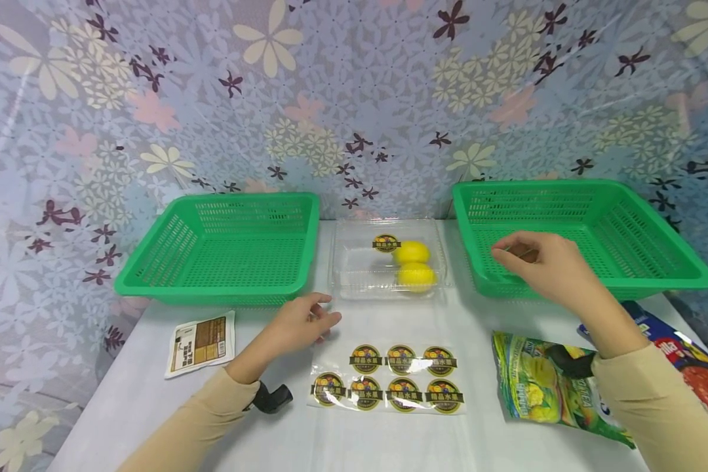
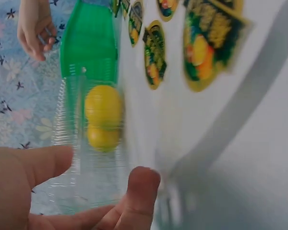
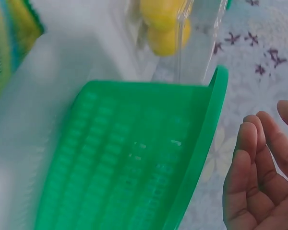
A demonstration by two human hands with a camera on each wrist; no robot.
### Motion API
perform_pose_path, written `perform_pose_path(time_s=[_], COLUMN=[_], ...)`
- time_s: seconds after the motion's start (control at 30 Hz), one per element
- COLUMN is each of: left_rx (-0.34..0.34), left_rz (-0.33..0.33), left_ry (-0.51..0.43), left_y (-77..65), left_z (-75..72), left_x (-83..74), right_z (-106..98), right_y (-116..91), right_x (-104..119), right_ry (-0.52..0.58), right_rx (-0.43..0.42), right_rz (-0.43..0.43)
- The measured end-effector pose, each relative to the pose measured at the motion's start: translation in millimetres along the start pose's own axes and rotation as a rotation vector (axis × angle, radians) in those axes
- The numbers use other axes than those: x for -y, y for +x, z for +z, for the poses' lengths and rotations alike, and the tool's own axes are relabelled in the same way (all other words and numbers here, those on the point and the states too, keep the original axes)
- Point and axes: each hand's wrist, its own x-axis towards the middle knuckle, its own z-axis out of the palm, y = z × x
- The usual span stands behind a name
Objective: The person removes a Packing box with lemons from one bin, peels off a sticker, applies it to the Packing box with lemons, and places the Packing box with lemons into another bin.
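Observation:
My left hand (image 1: pixel 299 322), its fingers loosely bent and apart, hovers between the left green basket (image 1: pixel 217 296) and a sheet of round fruit stickers (image 1: pixel 383 376). Beyond it stands a closed clear plastic clamshell box (image 1: pixel 360 262). Two yellow lemons (image 1: pixel 415 278) lie inside on the right, and a black-and-gold sticker (image 1: pixel 386 244) is on the lid. Over the near left part of the right green basket (image 1: pixel 625 283) is my right hand (image 1: pixel 545 265). In the right wrist view its fingers (image 3: pixel 273 143) curve gently, thumb apart, with nothing between them.
A white and brown packet (image 1: pixel 200 345) lies at the left. At the right are a green and yellow bag (image 1: pixel 525 387), partly under my right forearm, and a blue and red package (image 1: pixel 696 367). A flowered curtain (image 1: pixel 354 98) hangs behind the table.

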Motion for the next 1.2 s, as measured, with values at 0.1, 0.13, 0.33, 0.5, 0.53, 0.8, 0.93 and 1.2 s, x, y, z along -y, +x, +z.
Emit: perform_pose_path(time_s=[0.1,0.13,0.33,0.5,0.53,0.8,0.93,1.2], left_rx=[0.002,-0.002,-0.04,-0.085,-0.096,-0.145,-0.148,-0.136], left_rz=[-0.046,-0.057,-0.099,-0.121,-0.126,-0.151,-0.163,-0.184], left_ry=[-0.118,-0.163,-0.399,-0.49,-0.509,-0.578,-0.615,-0.666], left_y=[2.9,4.4,15.8,26.0,28.2,38.7,42.6,49.2], left_z=[3.5,4.6,12.6,19.6,20.7,25.4,25.7,23.6], left_x=[5.7,7.4,11.9,8.6,7.9,0.5,-2.7,-9.9], right_z=[-6,-8,-15,-18,-19,-24,-24,-20], right_y=[-9,-12,-25,-35,-36,-45,-48,-53], right_x=[-13,-18,-40,-55,-58,-76,-84,-108], right_ry=[-0.001,0.002,-0.012,0.054,0.085,0.212,0.254,0.483], right_rx=[0.004,0.007,0.011,0.046,0.055,0.12,0.173,0.254], right_rz=[0.038,0.049,0.128,0.199,0.217,0.335,0.377,0.424])
